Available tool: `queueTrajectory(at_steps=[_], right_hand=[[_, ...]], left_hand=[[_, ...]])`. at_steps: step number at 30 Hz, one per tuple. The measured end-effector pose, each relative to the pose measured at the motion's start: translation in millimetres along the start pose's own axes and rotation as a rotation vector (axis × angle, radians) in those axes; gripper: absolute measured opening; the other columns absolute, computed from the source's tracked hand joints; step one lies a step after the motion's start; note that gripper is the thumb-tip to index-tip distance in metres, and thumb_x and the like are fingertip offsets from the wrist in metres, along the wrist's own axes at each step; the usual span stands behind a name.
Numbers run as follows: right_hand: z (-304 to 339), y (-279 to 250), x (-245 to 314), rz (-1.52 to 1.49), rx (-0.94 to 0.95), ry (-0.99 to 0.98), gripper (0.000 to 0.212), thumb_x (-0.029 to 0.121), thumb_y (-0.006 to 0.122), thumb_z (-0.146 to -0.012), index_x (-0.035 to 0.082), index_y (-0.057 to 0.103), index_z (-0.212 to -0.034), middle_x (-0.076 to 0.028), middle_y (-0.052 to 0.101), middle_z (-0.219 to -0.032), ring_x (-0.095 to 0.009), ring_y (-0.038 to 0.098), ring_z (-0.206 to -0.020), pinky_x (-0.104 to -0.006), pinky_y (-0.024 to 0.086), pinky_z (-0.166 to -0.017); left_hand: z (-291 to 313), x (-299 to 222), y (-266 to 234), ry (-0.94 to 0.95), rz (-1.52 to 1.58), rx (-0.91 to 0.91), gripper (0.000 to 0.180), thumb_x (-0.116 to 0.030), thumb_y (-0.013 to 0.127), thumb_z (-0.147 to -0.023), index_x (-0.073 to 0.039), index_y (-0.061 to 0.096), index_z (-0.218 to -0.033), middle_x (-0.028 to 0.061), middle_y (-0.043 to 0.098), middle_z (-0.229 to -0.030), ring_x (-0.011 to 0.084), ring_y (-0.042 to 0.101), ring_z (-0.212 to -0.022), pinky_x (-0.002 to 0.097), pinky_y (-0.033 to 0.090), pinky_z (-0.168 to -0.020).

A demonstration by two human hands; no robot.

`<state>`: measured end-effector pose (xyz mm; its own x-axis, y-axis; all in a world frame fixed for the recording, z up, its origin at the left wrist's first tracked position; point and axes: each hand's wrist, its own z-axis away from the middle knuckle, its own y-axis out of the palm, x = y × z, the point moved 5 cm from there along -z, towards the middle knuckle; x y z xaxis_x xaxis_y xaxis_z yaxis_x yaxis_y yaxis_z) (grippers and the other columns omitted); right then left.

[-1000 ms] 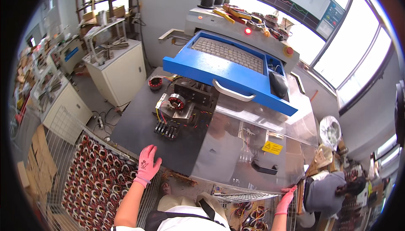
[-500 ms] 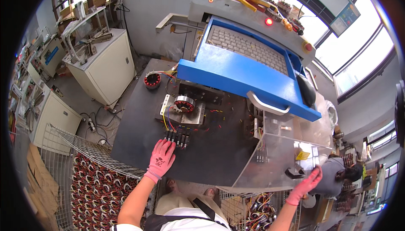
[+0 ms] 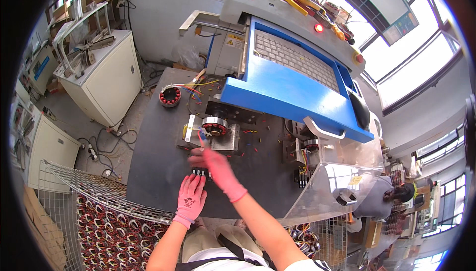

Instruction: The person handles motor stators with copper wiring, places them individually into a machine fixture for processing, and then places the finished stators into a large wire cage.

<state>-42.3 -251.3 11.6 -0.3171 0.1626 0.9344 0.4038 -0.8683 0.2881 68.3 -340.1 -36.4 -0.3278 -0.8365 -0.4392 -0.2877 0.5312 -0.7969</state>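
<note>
My left hand (image 3: pixel 191 195), in a pink glove, lies flat with fingers stretched out, its fingertips touching the near side of a black terminal block (image 3: pixel 199 172) with pale metal clips. My right hand (image 3: pixel 213 164), also pink-gloved, is smeared by motion just above that block; its fingers cannot be made out. Beyond it, a motor stator (image 3: pixel 215 126) with red windings and a silver outer ring sits on a metal bracket (image 3: pixel 229 141). Red and blue wires (image 3: pixel 202 135) run from the stator toward my right hand, which partly hides the block and wires.
Another wired stator (image 3: pixel 170 96) lies at the far left of the dark table (image 3: pixel 153 157). A blue drawer (image 3: pixel 282 90) holding a keyboard (image 3: pixel 295 58) overhangs the back. A second fixture (image 3: pixel 300 152) and an open clear cover (image 3: pixel 327 191) stand right. Wire baskets (image 3: pixel 111 194) flank my legs.
My right hand has moved from the clear cover at the right to above the terminal block. The cover now stands open, baring the second fixture. My left hand stays at the block.
</note>
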Motion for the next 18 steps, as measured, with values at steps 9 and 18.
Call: queueTrajectory(at_steps=[9, 18], right_hand=[[-54, -52, 82, 1.454, -0.355, -0.467, 0.041, 0.025, 0.067, -0.08, 0.007, 0.06, -0.117, -0.012, 0.058, -0.121, -0.03, 0.056, -0.112, -0.0415, 0.048, -0.09], [107, 8, 175, 0.995, -0.185, -0.095, 0.044, 0.031, 0.064, -0.088, 0.004, 0.062, -0.122, -0.015, 0.065, -0.108, -0.024, 0.064, -0.098, -0.0343, 0.05, -0.085]], left_hand=[[-4, -6, -4, 0.033, 0.059, -0.048, 0.056, -0.015, 0.065, -0.079, -0.006, 0.05, -0.133, 0.012, 0.046, -0.13, 0.0336, 0.043, -0.126, 0.0497, 0.034, -0.11], [21, -38, -39, 0.055, 0.311, -0.088, 0.048, -0.012, 0.067, -0.079, -0.005, 0.055, -0.124, 0.0179, 0.048, -0.128, 0.0416, 0.044, -0.122, 0.0523, 0.036, -0.105]])
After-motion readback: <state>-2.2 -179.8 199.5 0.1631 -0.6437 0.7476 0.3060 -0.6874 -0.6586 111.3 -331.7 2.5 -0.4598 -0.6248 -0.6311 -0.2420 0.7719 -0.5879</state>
